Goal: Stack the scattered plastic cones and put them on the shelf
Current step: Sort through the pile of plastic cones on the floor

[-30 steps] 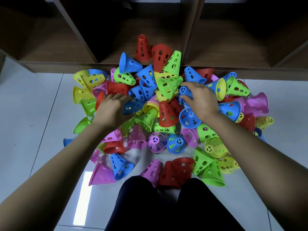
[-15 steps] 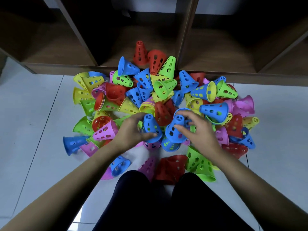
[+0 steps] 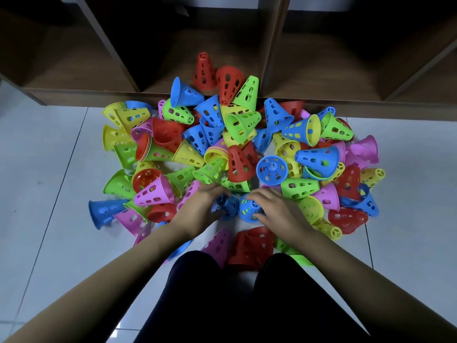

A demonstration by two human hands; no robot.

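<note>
White tiles (image 3: 49, 169) (brown shelf (image 3: 74, 94) behind) hold cones (image 3: 243, 125); left hand (image 3: 197, 209), right hand (image 3: 279, 209) each grip one.

My left hand (image 3: 197, 206) grips one blue cone (image 3: 226, 205), my right hand (image 3: 277, 209) a second blue cone (image 3: 248, 210). The pile of cones (image 3: 239, 162) shows five colours, perhaps sixty cones in all; they overlap too much to tally. The shelf (image 3: 74, 91) shows four compartments.

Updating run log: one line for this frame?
phase: gathering | left hand: grips blue cone | right hand: grips second blue cone | pile: loose on floor
</note>
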